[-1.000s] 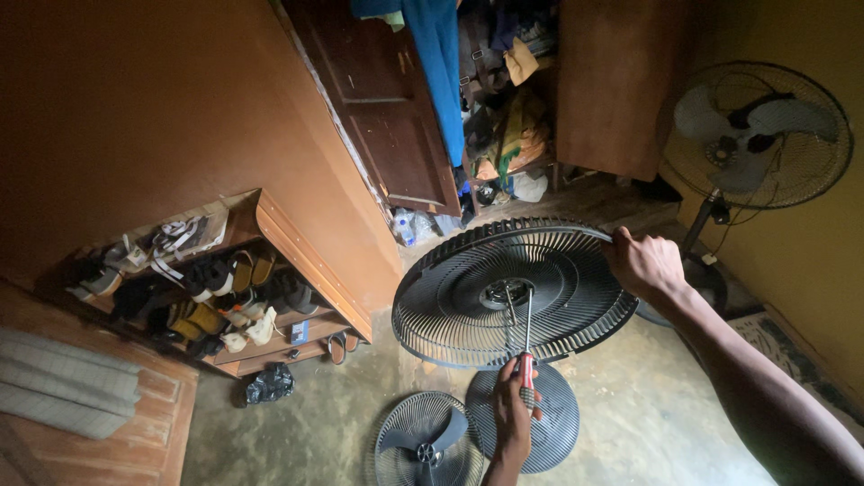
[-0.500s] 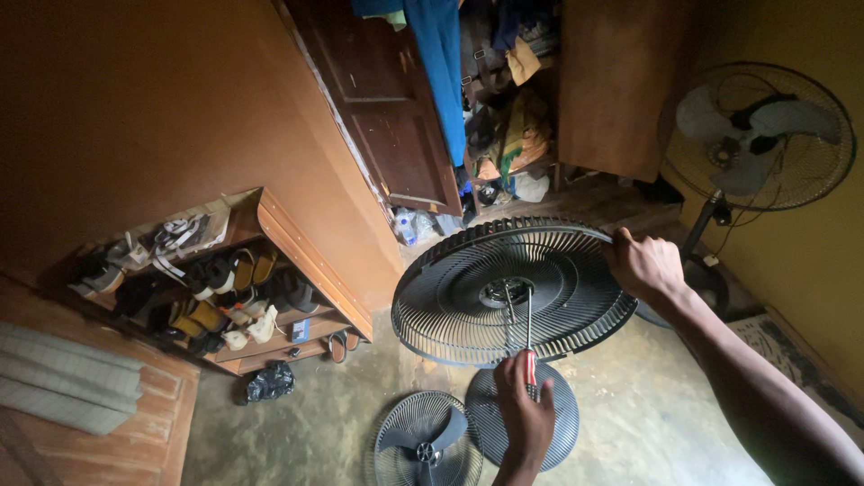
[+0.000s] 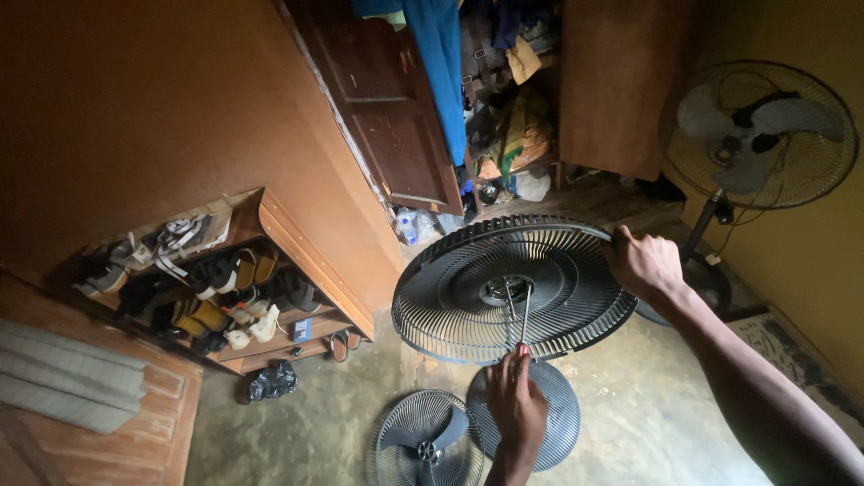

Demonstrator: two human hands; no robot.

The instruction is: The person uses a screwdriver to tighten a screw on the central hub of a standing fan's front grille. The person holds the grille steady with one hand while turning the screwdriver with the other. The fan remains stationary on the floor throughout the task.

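Above a concrete floor (image 3: 630,423), held up at about chest level, a black round fan guard (image 3: 513,290) sits tilted w/ its dished face toward the camera. The right hand (image 3: 644,264) has its fingers curled shut over the guard's right rim, carrying its weight. The left hand (image 3: 516,405) comes up from below, fingers closed around the red handle end of a thin tool, prob. a screwdriver (image 3: 525,317), whose metal shaft runs nearly straight up from the hand to the guard's central hub (image 3: 507,290). So the long axis of the tool points up and slightly left, tip at or just beside the hub; whether it is seated in a screw can't be told. The hub lies directly above the left fingers, while the right hand is well off to the side at the rim, so the left hand is the nearer 1 to the centre. On the floor beneath lie 2 more fan parts: a grille w/ blades (image 3: 427,441) and, just beside it, a 2nd round grille (image 3: 544,414), partly hidden by the left hand. A standing fan (image 3: 756,135) is at the right by the yellow wall, a shoe rack (image 3: 225,288) at the left, a wardrobe door (image 3: 387,117) behind.
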